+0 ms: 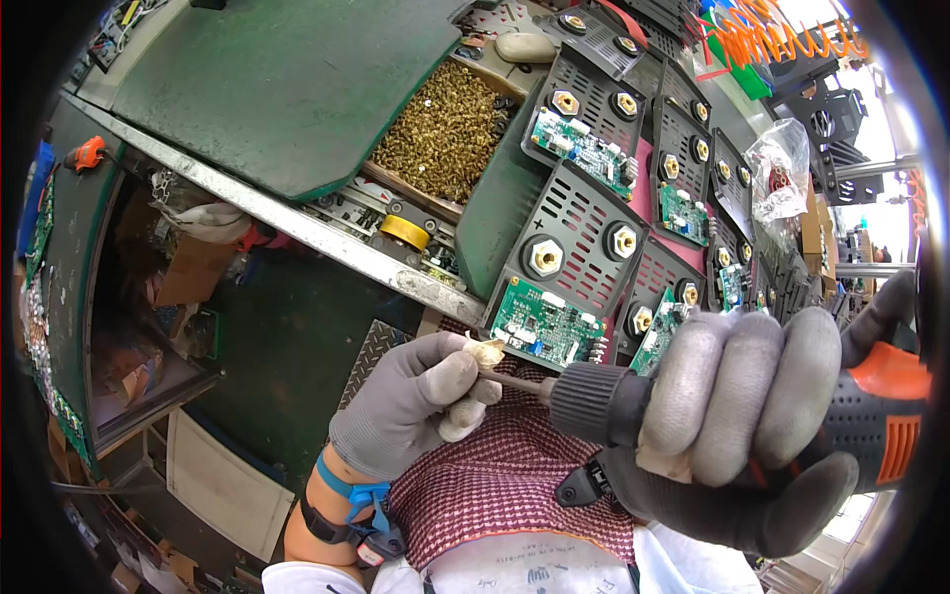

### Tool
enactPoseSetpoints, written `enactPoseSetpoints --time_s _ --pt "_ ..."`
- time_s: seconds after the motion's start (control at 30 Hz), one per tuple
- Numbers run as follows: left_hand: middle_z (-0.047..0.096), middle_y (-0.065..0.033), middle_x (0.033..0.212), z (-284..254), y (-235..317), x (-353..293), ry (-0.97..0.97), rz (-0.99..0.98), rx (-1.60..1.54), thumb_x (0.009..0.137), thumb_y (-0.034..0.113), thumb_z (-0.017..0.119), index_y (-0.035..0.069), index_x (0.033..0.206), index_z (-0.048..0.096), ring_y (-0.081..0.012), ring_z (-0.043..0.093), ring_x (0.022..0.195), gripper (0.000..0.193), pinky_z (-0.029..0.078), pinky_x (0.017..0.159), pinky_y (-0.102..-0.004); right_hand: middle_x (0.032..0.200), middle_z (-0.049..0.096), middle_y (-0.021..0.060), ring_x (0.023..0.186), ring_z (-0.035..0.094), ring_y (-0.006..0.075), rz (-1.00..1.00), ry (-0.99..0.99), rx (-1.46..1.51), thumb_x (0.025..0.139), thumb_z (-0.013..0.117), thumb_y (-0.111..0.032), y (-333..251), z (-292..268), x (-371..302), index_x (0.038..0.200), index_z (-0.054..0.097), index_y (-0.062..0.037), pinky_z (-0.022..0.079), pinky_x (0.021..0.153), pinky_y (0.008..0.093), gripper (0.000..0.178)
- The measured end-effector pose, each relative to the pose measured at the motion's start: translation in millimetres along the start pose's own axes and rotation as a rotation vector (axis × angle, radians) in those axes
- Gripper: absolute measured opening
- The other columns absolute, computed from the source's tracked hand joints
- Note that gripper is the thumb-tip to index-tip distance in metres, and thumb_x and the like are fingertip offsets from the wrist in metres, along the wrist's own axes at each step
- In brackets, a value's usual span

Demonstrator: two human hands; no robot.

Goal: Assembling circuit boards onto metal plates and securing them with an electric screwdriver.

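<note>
Left hand pinches screw onto bit; right hand wrapped tight around electric screwdriver; keep bit level, seat screw squarely.

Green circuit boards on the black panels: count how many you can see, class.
5 green circuit boards: nearest, above it, right of that, beside the screwdriver hand, and a small one farther right. More may be hidden farther along the row.

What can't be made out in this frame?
- Head view: the bit tip of the electric screwdriver is hidden by the left hand fingers.
- Any screw pinched there: covered by the glove.
- Screwdriver rear: cut off by the right rim.
- Far black panels: too small to detail.
</note>
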State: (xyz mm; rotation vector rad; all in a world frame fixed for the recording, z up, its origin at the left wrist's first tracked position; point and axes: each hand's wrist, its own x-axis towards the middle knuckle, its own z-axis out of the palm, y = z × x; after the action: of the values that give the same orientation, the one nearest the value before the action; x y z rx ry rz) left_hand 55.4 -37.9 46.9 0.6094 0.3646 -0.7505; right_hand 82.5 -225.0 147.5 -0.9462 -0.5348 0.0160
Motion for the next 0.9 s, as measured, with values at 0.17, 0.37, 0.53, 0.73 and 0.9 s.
enactPoseSetpoints --time_s 0.17,0.37,0.53,0.73,0.9 --pt "0.053 -0.0010 0.066 -1 1 0 -0.008 -0.024 -0.011 0.092 0.041 0.056 0.001 0.092 0.058 -0.0073 0.042 0.052 0.040 0.033 0.047 -0.0211 0.059 0.049 0.0095 0.051 0.047 0.0213 -0.050 0.008 -0.011 0.091 0.061 -0.029 10 2 3 0.082 0.041 -0.0057 0.045 0.051 0.0343 0.032" --pt "0.052 0.0004 0.065 0 -2 -2 0.031 -0.007 0.096 0.093 0.046 0.054 0.003 0.089 0.056 -0.0068 0.043 0.052 0.043 0.034 0.048 -0.0210 0.064 0.053 0.0173 0.050 0.050 0.0281 0.016 -0.129 0.059 0.092 0.058 -0.019 7 -10 5 0.089 0.041 0.0016 0.048 0.056 0.0443 0.027" --pt "0.052 0.0017 0.066 0 -6 1 -0.018 -0.001 0.006 0.092 0.046 0.055 0.004 0.089 0.056 -0.0057 0.042 0.054 0.042 0.033 0.048 -0.0197 0.065 0.055 0.0172 0.052 0.051 0.0285 0.006 -0.062 0.053 0.092 0.058 -0.021 4 -8 -1 0.090 0.042 0.0011 0.049 0.060 0.0448 0.027" --pt "0.052 0.0031 0.067 -2 -6 6 -0.177 -0.087 -0.192 0.090 0.042 0.058 0.004 0.091 0.058 -0.0046 0.037 0.052 0.038 0.029 0.046 -0.0189 0.068 0.056 0.0170 0.056 0.053 0.0289 0.006 -0.019 0.044 0.093 0.058 -0.023 4 -5 4 0.092 0.044 0.0005 0.049 0.064 0.0453 0.028" --pt "0.056 0.0002 0.068 -5 -2 5 -0.129 -0.064 -0.147 0.092 0.039 0.057 0.003 0.092 0.060 -0.0050 0.040 0.051 0.036 0.031 0.045 -0.0192 0.070 0.057 0.0169 0.058 0.055 0.0293 0.051 -0.001 0.018 0.093 0.058 -0.026 3 -3 1 0.093 0.046 0.0001 0.050 0.068 0.0457 0.028"
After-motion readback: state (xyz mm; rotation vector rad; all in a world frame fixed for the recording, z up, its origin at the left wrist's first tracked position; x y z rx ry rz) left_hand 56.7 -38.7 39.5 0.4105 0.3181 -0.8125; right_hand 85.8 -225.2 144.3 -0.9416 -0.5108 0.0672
